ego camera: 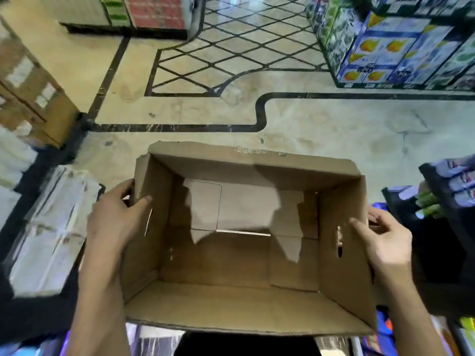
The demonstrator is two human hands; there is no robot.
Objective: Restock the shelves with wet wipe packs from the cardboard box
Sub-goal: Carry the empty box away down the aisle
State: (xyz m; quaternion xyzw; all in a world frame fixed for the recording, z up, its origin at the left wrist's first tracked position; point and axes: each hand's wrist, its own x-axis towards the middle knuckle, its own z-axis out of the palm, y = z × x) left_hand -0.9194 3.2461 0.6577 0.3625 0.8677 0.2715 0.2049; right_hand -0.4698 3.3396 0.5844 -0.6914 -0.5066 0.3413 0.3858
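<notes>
Above the floor (334, 119), I see left hand (115, 217) and right hand (385, 240) each gripping a wall of the cardboard box (231, 299), thumbs inside: level carry; box looks empty.

Shop aisle: stocked shelves (446, 186), stacked product cartons (385, 47).

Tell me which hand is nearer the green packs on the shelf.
Right. The right hand grips the right wall of the cardboard box, just left of the green packs. The left hand grips the opposite wall, across the box.
</notes>
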